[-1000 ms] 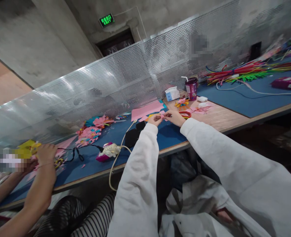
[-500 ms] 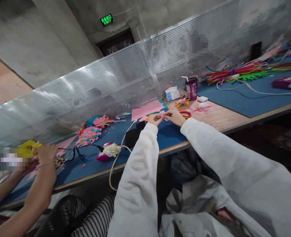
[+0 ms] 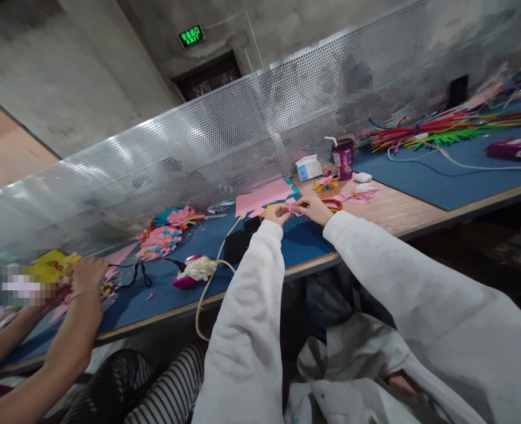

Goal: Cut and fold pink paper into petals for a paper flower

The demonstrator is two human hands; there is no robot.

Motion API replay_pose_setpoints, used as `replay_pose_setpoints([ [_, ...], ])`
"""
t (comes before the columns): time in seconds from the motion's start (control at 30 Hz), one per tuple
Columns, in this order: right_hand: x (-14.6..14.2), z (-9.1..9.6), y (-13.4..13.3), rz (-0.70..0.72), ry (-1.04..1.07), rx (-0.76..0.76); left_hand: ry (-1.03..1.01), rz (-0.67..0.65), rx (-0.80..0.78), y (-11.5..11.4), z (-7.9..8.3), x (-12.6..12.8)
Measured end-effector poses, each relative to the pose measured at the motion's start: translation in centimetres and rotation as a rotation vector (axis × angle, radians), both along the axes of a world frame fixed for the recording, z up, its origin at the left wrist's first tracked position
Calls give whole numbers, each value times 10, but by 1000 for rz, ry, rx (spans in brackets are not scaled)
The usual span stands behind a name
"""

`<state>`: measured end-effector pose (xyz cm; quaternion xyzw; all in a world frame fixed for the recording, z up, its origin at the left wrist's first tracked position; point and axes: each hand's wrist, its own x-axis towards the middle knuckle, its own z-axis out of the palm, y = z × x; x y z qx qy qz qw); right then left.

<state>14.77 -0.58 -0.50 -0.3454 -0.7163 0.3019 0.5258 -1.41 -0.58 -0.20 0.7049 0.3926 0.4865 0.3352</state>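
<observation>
My left hand (image 3: pixel 277 213) and my right hand (image 3: pixel 314 208) meet over the blue mat (image 3: pixel 304 241), both pinching a small pink paper piece (image 3: pixel 292 207) between their fingertips. Both arms wear white sleeves. Pink paper sheets (image 3: pixel 262 196) lie just beyond my hands. Red-handled scissors (image 3: pixel 332 204) rest right beside my right hand on the wooden tabletop (image 3: pixel 397 212).
A co-worker's hand (image 3: pixel 86 274) works on paper at the left, near paper flowers (image 3: pixel 165 232). A glue gun (image 3: pixel 193 270) with its cord lies left of me. A drink cup (image 3: pixel 343 158), tissue box (image 3: pixel 308 168) and coloured sticks (image 3: pixel 445 128) sit further right. A perforated metal screen (image 3: pixel 242 129) backs the table.
My hands stay almost in place, with small finger movements on the pink piece. The co-worker's hand at the left has shifted slightly right.
</observation>
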Motion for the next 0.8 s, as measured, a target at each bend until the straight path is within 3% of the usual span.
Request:
replay_pose_setpoints([
  [0.8, 1, 3, -3, 24, 4, -76, 35, 11, 3, -1, 1, 0],
])
